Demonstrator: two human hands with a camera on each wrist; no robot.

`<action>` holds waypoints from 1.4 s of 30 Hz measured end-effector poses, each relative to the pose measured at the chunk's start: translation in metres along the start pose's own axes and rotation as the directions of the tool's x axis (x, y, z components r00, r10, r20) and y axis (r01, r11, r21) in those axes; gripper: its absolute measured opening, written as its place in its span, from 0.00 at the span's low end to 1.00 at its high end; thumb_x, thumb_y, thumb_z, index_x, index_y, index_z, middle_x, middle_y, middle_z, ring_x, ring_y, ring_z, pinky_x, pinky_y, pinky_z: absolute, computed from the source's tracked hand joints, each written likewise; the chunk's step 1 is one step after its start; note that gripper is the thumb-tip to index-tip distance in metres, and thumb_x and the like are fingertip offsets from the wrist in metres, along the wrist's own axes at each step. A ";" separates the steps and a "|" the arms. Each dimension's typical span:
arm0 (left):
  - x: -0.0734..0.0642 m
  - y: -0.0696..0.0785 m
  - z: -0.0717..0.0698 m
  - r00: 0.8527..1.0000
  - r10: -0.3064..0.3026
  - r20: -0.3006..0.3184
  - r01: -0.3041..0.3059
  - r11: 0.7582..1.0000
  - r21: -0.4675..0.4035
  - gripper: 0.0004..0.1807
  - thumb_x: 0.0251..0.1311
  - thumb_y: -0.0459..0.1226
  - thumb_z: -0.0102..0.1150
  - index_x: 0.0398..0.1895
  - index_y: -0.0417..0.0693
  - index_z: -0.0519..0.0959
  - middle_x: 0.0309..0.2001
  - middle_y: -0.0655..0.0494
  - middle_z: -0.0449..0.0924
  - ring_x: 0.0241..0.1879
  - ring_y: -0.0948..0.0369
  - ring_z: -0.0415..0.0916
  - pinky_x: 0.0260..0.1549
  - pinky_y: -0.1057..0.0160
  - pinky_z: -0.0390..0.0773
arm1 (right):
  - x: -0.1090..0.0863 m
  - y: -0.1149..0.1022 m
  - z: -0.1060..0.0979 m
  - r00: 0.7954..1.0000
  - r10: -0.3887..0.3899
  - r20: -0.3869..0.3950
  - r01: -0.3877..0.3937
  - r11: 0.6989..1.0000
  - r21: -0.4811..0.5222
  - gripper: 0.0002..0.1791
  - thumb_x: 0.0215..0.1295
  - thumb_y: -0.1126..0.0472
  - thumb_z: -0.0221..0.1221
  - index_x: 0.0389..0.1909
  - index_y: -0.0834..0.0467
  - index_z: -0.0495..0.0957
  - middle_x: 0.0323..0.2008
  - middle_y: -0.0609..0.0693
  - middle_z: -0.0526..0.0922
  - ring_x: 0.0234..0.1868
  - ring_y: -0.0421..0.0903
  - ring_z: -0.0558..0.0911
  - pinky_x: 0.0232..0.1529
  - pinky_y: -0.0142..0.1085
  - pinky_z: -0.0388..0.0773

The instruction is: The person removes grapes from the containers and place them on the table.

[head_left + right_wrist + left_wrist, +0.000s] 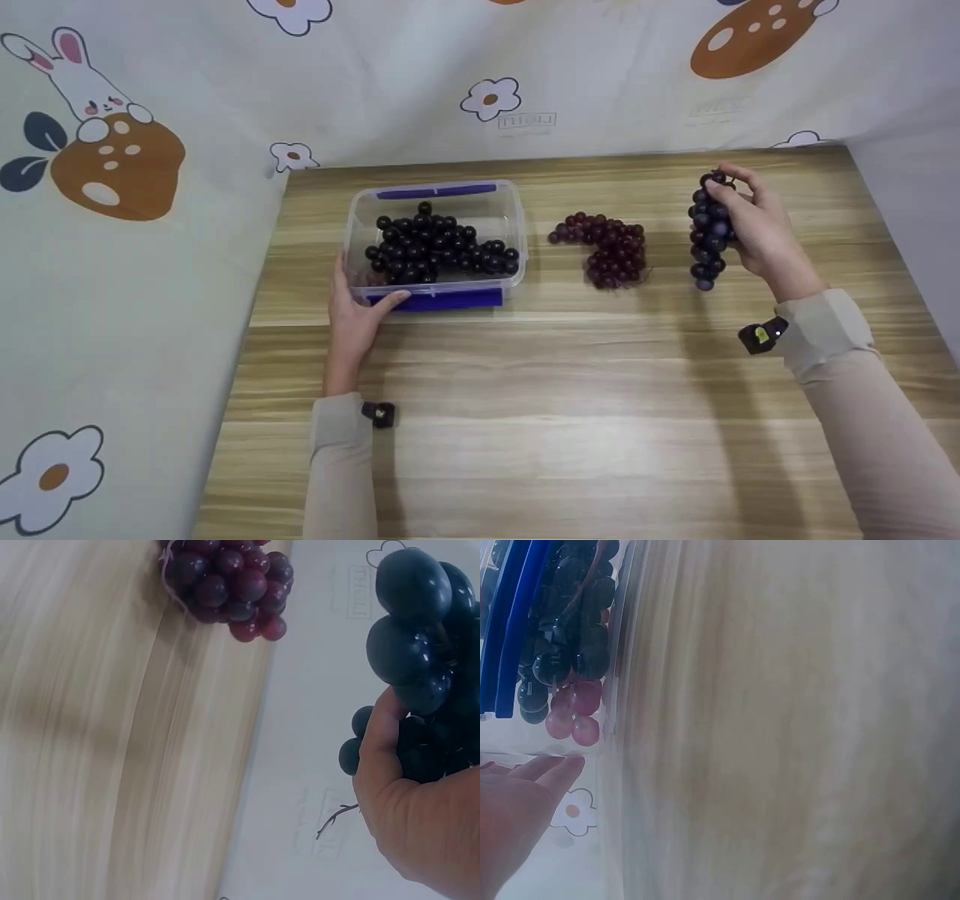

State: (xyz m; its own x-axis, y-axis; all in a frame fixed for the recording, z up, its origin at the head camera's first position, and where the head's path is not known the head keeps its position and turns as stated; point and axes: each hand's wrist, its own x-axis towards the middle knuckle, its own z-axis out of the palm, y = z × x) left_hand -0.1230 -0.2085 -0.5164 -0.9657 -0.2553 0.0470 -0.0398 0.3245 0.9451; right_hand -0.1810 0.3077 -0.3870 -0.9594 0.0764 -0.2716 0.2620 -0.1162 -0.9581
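Observation:
My right hand (761,225) grips a bunch of dark grapes (709,232) near its top, and the bunch hangs down over the right side of the table. In the right wrist view the thumb lies against large dark grapes (412,589), and a bit of stem (334,819) sticks out below. My left hand (352,319) touches the near left corner of a clear plastic box (517,225), fingers straight along its left wall, thumb by the blue front latch (450,300). Dark grapes (420,244) fill much of the box; a few reddish grapes (576,709) show through its corner.
A bunch of red grapes (615,251) lies on the wooden table (525,420) between the box and my right hand. Patterned cloth (405,90) stands along the back and left edges, with a pale wall (907,187) at right.

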 end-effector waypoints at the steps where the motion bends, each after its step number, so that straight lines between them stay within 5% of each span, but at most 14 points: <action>1: 0.000 0.000 0.000 1.000 -0.001 0.002 0.001 1.000 0.000 0.65 0.52 0.35 0.83 0.86 0.40 0.46 0.83 0.37 0.49 0.82 0.45 0.49 0.82 0.53 0.51 | 0.000 0.001 -0.002 1.000 0.002 -0.005 -0.002 1.000 -0.002 0.24 0.78 0.58 0.60 0.70 0.50 0.66 0.35 0.44 0.84 0.29 0.39 0.86 0.29 0.31 0.87; 6: 0.000 0.000 0.000 1.000 -0.003 0.003 0.003 1.000 0.012 0.66 0.51 0.36 0.84 0.86 0.41 0.46 0.83 0.38 0.49 0.82 0.46 0.49 0.82 0.53 0.51 | 0.004 0.004 -0.010 1.000 0.013 -0.021 -0.014 1.000 -0.023 0.20 0.78 0.58 0.60 0.65 0.48 0.68 0.35 0.43 0.84 0.29 0.39 0.86 0.30 0.31 0.87; 13: 0.000 0.000 0.000 1.000 0.000 -0.002 0.000 1.000 0.006 0.65 0.51 0.35 0.84 0.86 0.41 0.46 0.83 0.38 0.50 0.83 0.46 0.49 0.82 0.53 0.50 | 0.010 0.007 -0.020 0.999 0.031 -0.037 -0.034 0.995 -0.096 0.31 0.78 0.56 0.60 0.76 0.53 0.61 0.35 0.41 0.83 0.30 0.38 0.85 0.28 0.30 0.86; 18: 0.000 0.001 0.000 1.000 -0.010 -0.004 0.010 1.000 0.022 0.66 0.51 0.36 0.84 0.86 0.42 0.47 0.84 0.39 0.49 0.83 0.46 0.48 0.82 0.52 0.50 | 0.017 0.011 -0.025 0.999 0.010 -0.051 -0.024 0.956 -0.294 0.36 0.79 0.52 0.58 0.80 0.58 0.57 0.37 0.39 0.80 0.30 0.34 0.83 0.28 0.28 0.85; 22: 0.000 0.001 -0.001 1.000 -0.011 -0.006 0.011 1.000 0.028 0.65 0.52 0.37 0.84 0.86 0.40 0.47 0.84 0.38 0.49 0.83 0.46 0.46 0.83 0.51 0.49 | 0.023 0.016 -0.027 0.997 -0.052 -0.051 0.016 0.841 -0.540 0.39 0.81 0.48 0.54 0.82 0.63 0.55 0.50 0.53 0.80 0.35 0.33 0.81 0.30 0.25 0.84; 25: 0.000 0.000 -0.001 1.000 -0.008 -0.009 0.009 0.999 0.043 0.64 0.52 0.37 0.83 0.85 0.39 0.48 0.84 0.37 0.49 0.83 0.45 0.46 0.83 0.50 0.48 | 0.026 0.018 -0.028 0.995 -0.091 -0.028 0.048 0.738 -0.674 0.38 0.81 0.48 0.52 0.81 0.65 0.56 0.64 0.72 0.73 0.48 0.48 0.82 0.37 0.25 0.82; 27: 0.000 0.000 -0.001 1.000 -0.010 -0.011 0.011 0.999 0.050 0.63 0.53 0.37 0.83 0.85 0.38 0.48 0.83 0.37 0.50 0.83 0.44 0.46 0.83 0.49 0.48 | 0.028 0.019 -0.028 0.995 -0.103 -0.005 0.068 0.687 -0.723 0.38 0.82 0.49 0.51 0.81 0.67 0.56 0.71 0.78 0.66 0.59 0.62 0.79 0.51 0.36 0.85; 30: 0.000 0.000 -0.001 1.000 -0.016 -0.013 0.017 0.998 0.054 0.63 0.53 0.37 0.83 0.85 0.38 0.48 0.83 0.37 0.50 0.83 0.44 0.47 0.82 0.48 0.49 | 0.032 0.020 -0.027 0.994 -0.103 0.033 0.090 0.610 -0.787 0.35 0.81 0.54 0.52 0.80 0.69 0.57 0.73 0.80 0.62 0.70 0.75 0.68 0.69 0.58 0.75; 32: 0.000 0.000 -0.001 1.000 -0.018 -0.013 0.018 0.998 0.052 0.63 0.53 0.37 0.83 0.85 0.38 0.48 0.83 0.37 0.50 0.83 0.44 0.47 0.82 0.48 0.49 | 0.034 0.021 -0.026 0.994 -0.094 0.060 0.102 0.553 -0.827 0.34 0.81 0.56 0.52 0.79 0.70 0.57 0.73 0.81 0.61 0.71 0.78 0.65 0.72 0.69 0.64; 38: 0.000 0.000 -0.002 1.000 -0.010 -0.014 0.011 0.998 0.067 0.63 0.53 0.37 0.83 0.85 0.38 0.48 0.83 0.36 0.50 0.83 0.43 0.47 0.82 0.48 0.49 | 0.041 0.026 -0.025 0.990 -0.023 0.137 0.136 0.345 -0.929 0.31 0.81 0.60 0.52 0.79 0.67 0.59 0.72 0.80 0.62 0.66 0.79 0.68 0.66 0.72 0.66; 42: 0.000 0.001 -0.001 1.000 -0.017 -0.013 0.018 0.997 0.073 0.64 0.52 0.37 0.83 0.85 0.38 0.48 0.84 0.37 0.48 0.83 0.43 0.45 0.83 0.48 0.47 | 0.045 0.031 -0.025 0.985 -0.009 0.174 0.171 0.253 -0.952 0.29 0.79 0.62 0.53 0.77 0.65 0.62 0.71 0.81 0.63 0.68 0.80 0.66 0.67 0.74 0.65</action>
State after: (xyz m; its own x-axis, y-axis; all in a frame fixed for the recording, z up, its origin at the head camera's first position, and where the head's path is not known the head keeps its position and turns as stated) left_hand -0.1224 -0.2093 -0.5156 -0.9616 -0.2723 0.0350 -0.0758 0.3859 0.9194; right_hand -0.2132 0.3320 -0.4315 -0.9652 -0.0966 -0.2432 0.0020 0.9267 -0.3758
